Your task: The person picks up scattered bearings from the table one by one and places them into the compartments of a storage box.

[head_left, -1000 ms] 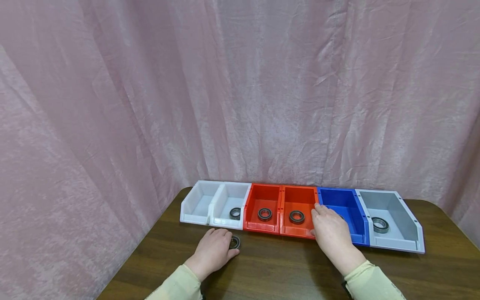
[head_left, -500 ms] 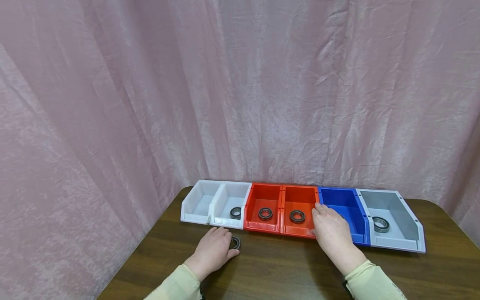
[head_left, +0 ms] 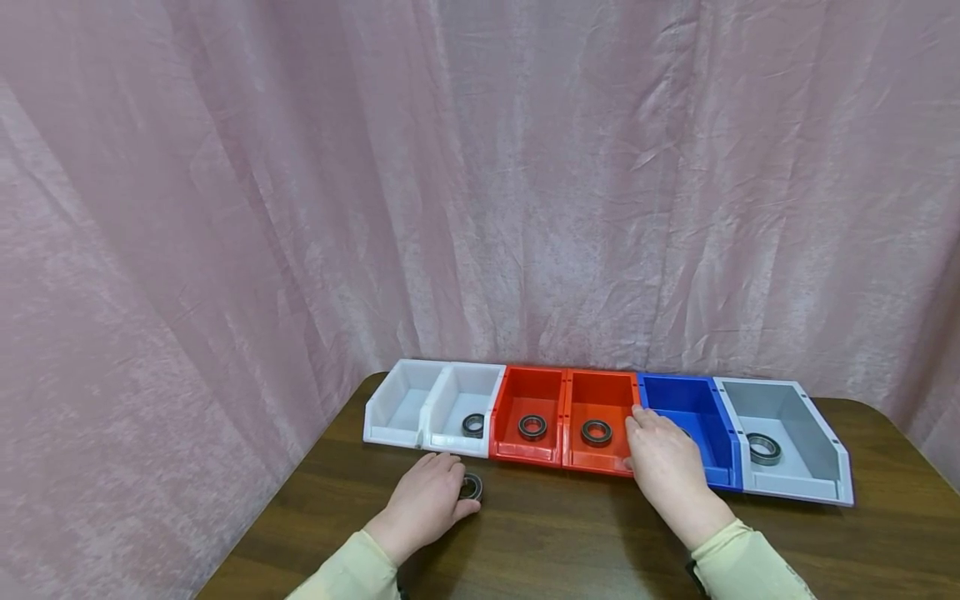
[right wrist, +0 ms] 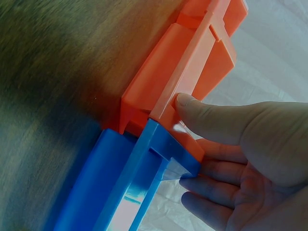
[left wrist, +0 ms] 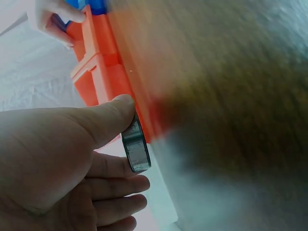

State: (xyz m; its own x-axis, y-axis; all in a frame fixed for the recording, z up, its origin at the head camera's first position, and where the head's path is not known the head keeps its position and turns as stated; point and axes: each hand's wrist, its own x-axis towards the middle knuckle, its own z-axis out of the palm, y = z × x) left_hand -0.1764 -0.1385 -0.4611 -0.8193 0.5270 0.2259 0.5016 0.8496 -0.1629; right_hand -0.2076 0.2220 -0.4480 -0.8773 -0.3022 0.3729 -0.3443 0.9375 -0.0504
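Observation:
A dark-rimmed ball bearing (head_left: 477, 484) is pinched between the thumb and index finger of my left hand (head_left: 426, 505), just in front of the white bins. The left wrist view shows this bearing (left wrist: 136, 149) edge-on, the other fingers lying loosely below it. My right hand (head_left: 666, 461) grips the right wall of the orange bin (head_left: 602, 390), where it meets the blue bin (head_left: 678, 393). In the right wrist view, its thumb presses the orange rim (right wrist: 175, 107) and the fingers lie on the other side. Another bearing (head_left: 597, 443) lies in the orange bin.
Left of the orange bin stand a red bin (head_left: 531, 385) and two white bins (head_left: 408, 437); a grey bin (head_left: 795, 483) ends the row at right. Single bearings lie in the red, right-hand white and grey bins. A pink curtain (head_left: 480, 183) hangs behind the wooden table (head_left: 540, 533).

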